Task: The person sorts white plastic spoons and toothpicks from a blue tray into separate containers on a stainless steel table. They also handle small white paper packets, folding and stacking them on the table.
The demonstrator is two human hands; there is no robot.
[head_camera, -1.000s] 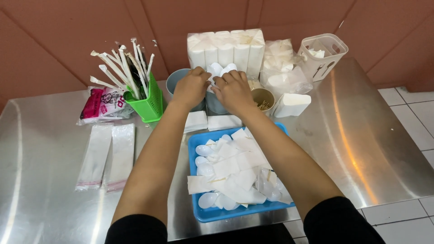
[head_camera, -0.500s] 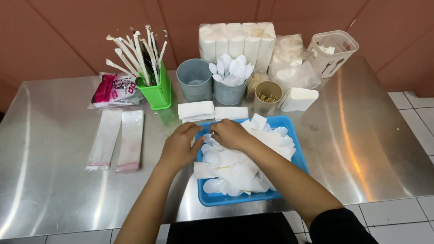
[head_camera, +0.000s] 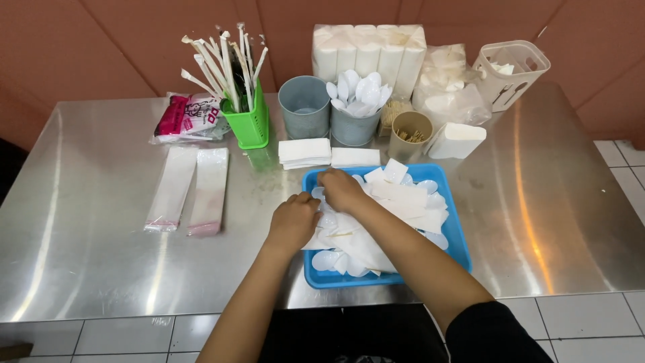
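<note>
On the steel desk [head_camera: 87,255], starting at the left, two flat clear sleeves [head_camera: 191,189] lie side by side with their long sides running away from the person. Behind them sits a pink packet [head_camera: 183,117], and next to it a green cup [head_camera: 250,124] stands stuffed with paper-wrapped sticks [head_camera: 225,64] that fan upward. Further right an empty grey cup [head_camera: 304,106] stands beside a second grey cup [head_camera: 353,128] filled with white plastic spoons [head_camera: 357,91], bowls up. Two stacks of folded napkins [head_camera: 328,153] lie just in front of these cups. The blue tray [head_camera: 459,245] sits near the desk's front edge, its long axis running left to right, and holds a loose heap of white spoons and paper wrappers [head_camera: 396,208]. Both hands are in the tray's left end: the left hand [head_camera: 293,222] is curled, fingers down on the heap at the tray's left rim, and the right hand [head_camera: 341,190] lies just behind it, fingers bent into the pile; what either pinches cannot be told. Behind the tray stand a tan cup of toothpicks [head_camera: 410,134], a white box [head_camera: 455,140], wrapped paper rolls [head_camera: 366,50], and at far right a white basket [head_camera: 510,72].
</note>
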